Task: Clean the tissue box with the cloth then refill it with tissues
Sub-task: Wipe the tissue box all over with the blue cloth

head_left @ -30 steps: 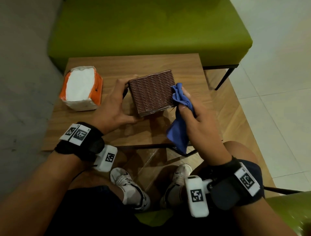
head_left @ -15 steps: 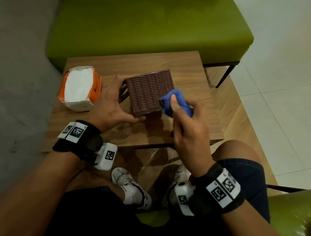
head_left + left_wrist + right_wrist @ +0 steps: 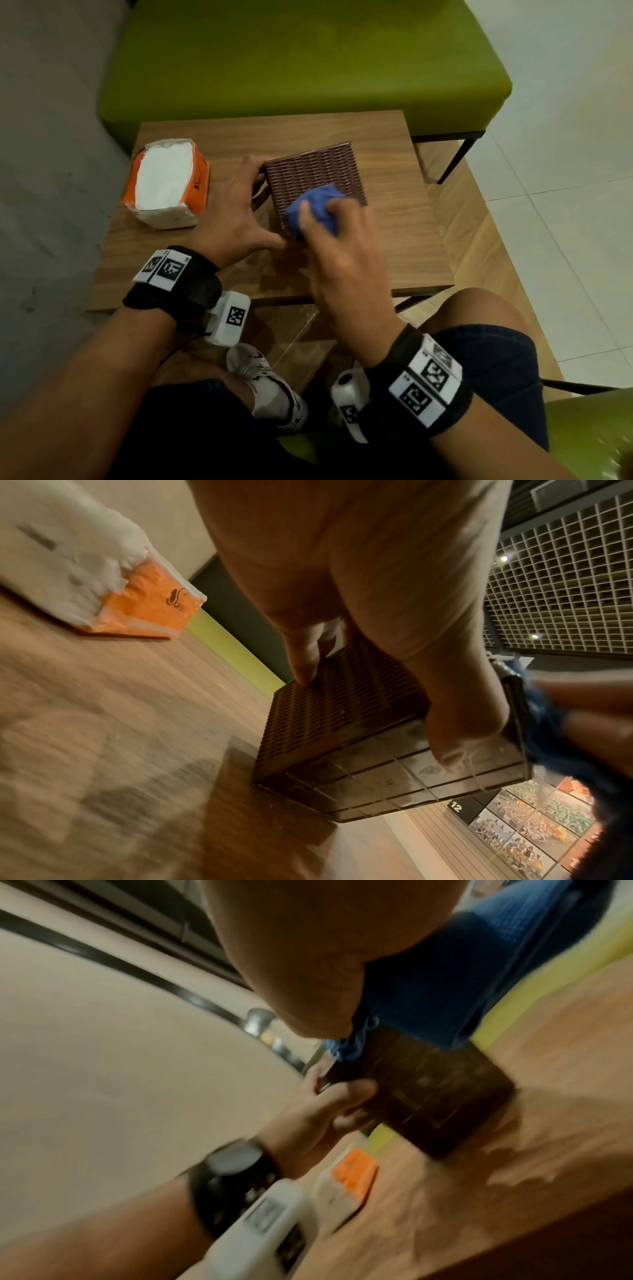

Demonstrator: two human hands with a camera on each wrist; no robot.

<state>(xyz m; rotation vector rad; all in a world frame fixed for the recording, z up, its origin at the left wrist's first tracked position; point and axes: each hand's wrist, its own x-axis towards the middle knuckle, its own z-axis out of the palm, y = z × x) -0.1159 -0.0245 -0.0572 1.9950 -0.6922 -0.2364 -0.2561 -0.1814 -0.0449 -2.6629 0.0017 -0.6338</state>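
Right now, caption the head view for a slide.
Left hand steadies the brown woven tissue box while right hand wipes it with a bunched blue cloth.

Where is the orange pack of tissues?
In the head view, the orange plastic pack of white tissues sits on the wooden table's left side, beside the left hand.

Count on my bench point(image 3: 394, 246): 1 tissue box point(image 3: 308, 171), 1 blue cloth point(image 3: 317, 207), 1 tissue pack point(image 3: 164, 181), 2 hands in use. Wrist views blurry; probably nothing else.

dim warm light; wrist views motion-blurred.
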